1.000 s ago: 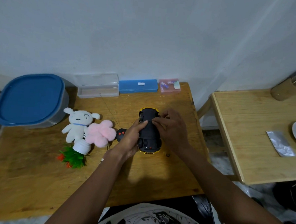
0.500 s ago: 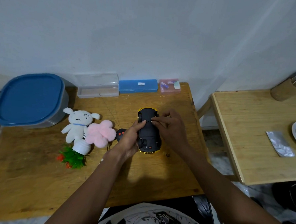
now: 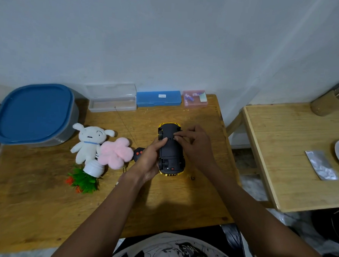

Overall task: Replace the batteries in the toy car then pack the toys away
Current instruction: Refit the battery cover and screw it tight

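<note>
Wooden table (image 3: 42, 210), left hand (image 3: 149, 160) grip clasping upturned toy car (image 3: 170, 150), right hand (image 3: 197, 147) fingertips pinched on it

A plain room in a home: two small wooden tables, one (image 3: 42, 210) on the left and one (image 3: 292, 158) on the right, stand against a bare white wall (image 3: 169, 40). Plush toys (image 3: 89, 141) lie on the left table, with plastic storage boxes (image 3: 158, 98) along its far edge.

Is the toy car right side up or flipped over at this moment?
Flipped over. The toy car shows its black underside and wheels facing up, with only the yellow body's edges peeking out; the left hand steadies it.
</note>
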{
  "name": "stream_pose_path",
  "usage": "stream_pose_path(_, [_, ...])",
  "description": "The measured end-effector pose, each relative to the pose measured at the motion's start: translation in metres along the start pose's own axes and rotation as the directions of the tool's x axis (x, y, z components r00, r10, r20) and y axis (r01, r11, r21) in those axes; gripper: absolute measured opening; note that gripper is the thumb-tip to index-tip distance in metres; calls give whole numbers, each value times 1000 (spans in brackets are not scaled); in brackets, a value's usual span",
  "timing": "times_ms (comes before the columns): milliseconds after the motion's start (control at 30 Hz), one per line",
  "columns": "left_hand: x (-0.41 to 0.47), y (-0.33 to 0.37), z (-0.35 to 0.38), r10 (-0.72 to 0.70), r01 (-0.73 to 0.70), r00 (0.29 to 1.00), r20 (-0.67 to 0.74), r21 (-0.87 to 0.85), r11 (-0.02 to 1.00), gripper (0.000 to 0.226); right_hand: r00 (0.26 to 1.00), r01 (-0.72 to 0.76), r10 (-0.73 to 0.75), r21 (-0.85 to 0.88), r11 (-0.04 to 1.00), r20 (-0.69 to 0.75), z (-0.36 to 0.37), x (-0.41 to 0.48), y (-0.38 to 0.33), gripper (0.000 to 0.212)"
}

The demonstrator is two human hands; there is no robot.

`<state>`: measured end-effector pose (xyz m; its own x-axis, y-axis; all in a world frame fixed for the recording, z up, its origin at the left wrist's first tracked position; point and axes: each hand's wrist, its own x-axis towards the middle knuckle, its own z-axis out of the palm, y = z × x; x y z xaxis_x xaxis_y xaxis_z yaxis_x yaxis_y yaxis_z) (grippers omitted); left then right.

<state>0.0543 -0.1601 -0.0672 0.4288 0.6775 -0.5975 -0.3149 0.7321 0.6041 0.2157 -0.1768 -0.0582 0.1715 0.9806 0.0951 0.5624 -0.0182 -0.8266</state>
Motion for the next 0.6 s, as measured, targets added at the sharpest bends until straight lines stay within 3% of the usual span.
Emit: stream_pose_path(600, [-6,-5,3,90,-88,995,-46,60,994,38,991,-118,124,105,987,-50,11,-5,-2,12])
